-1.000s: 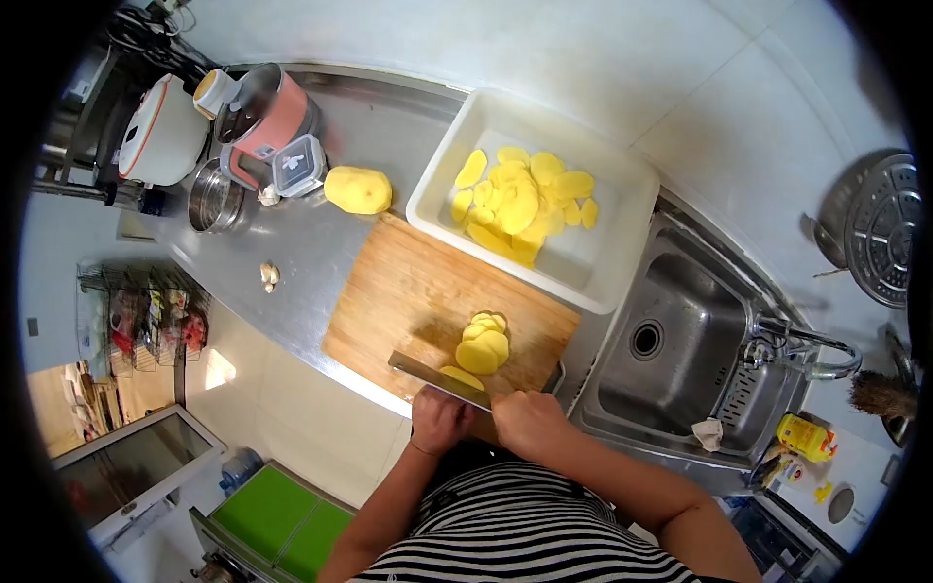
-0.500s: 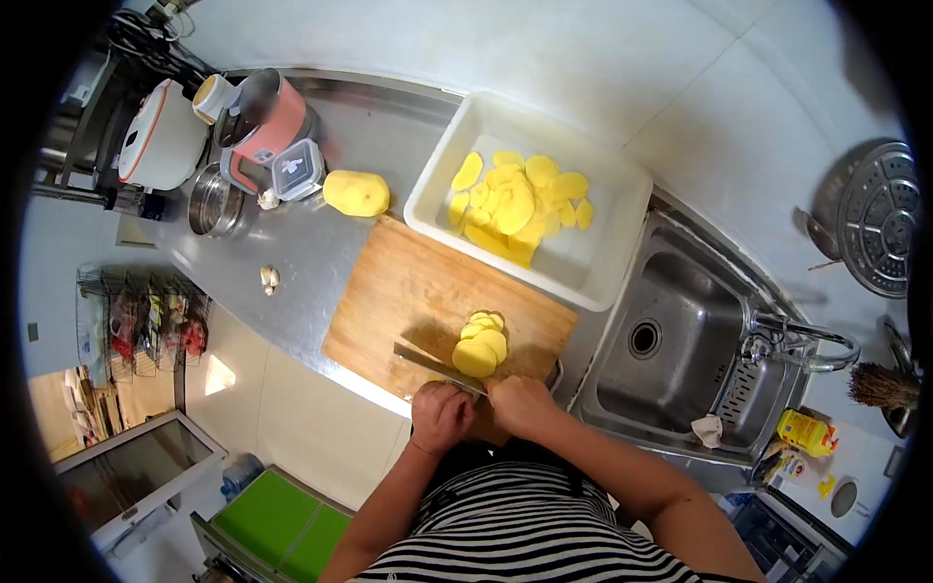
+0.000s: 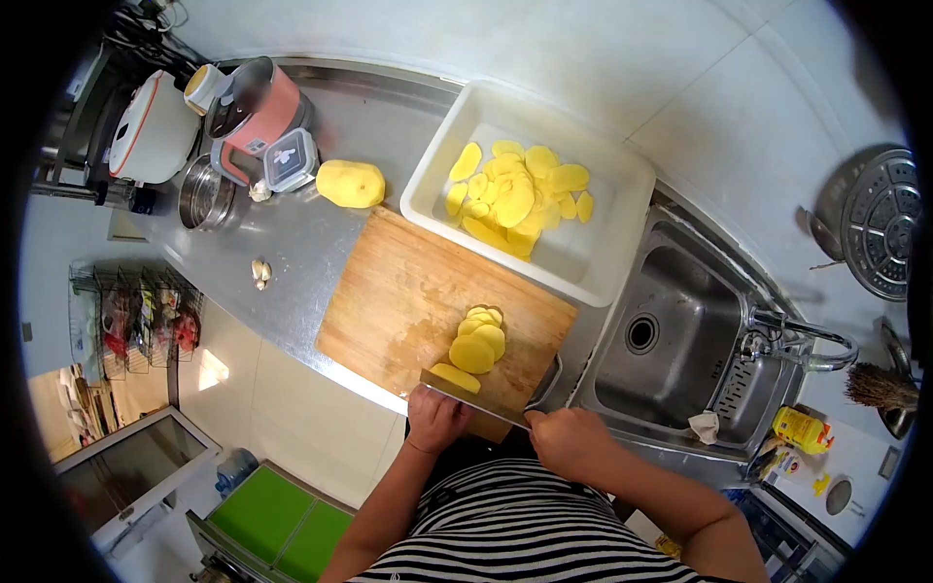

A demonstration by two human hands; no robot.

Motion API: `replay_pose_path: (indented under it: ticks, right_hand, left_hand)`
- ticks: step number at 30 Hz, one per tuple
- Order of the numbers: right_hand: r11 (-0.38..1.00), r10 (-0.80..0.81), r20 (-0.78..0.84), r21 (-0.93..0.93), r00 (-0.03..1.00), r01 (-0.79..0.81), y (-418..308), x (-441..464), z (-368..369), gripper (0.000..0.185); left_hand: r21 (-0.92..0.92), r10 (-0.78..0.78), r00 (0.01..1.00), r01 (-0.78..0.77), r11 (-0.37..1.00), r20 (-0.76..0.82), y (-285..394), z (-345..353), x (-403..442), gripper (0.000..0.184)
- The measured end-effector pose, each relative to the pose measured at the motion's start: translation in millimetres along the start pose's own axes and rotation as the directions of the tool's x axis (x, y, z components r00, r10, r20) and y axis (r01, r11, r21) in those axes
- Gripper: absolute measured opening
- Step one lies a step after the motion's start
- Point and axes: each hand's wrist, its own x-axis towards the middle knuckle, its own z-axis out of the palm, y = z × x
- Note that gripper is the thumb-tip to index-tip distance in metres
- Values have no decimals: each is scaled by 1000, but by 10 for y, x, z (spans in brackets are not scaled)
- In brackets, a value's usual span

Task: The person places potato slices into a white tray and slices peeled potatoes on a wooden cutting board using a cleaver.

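Note:
My right hand [image 3: 569, 439] is closed around the handle of a kitchen knife [image 3: 478, 396]. Its blade slants to the left over the front part of a wooden cutting board [image 3: 379, 291]. Along the near side of the blade, my left hand [image 3: 435, 418] has its fingers curled at the board's front edge; what lies under them is hidden. A cut potato slice [image 3: 455, 377] rests against the far side of the blade. Just beyond it, overlapping potato slices [image 3: 474, 352] form a short row on the board.
A white plastic tub [image 3: 622, 209] with many potato slices stands behind the board. A whole peeled potato [image 3: 351, 184] lies by the board's back left corner. Garlic cloves [image 3: 260, 273], a lidded container [image 3: 290, 160] and a pink kettle [image 3: 264, 112] are left; a sink [image 3: 671, 379] is right.
The knife and my right hand have moved to the right and slightly nearer me. A potato slice now shows beyond the blade. My left hand has shifted slightly left.

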Motion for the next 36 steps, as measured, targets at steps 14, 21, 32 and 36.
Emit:
replay_pose_path:
  ticks: [14, 21, 32, 36]
  right_hand:
    - [999, 15, -15, 30, 1000, -14, -44, 273, 141, 14]
    - [998, -29, -76, 55, 997, 33, 10, 389, 224, 15]
    - [997, -67, -192, 21, 979, 73, 86, 713, 530, 15]
    - [998, -61, -170, 6, 983, 63, 105, 727, 509, 15]
  left_hand:
    - [-5, 29, 999, -29, 1000, -35, -15, 1, 29, 25]
    - [0, 47, 995, -47, 999, -90, 6, 1, 81, 26]
    - [-47, 15, 1000, -16, 999, -21, 14, -29, 80, 26]
    - [-22, 55, 994, -58, 998, -95, 50, -43, 122, 28]
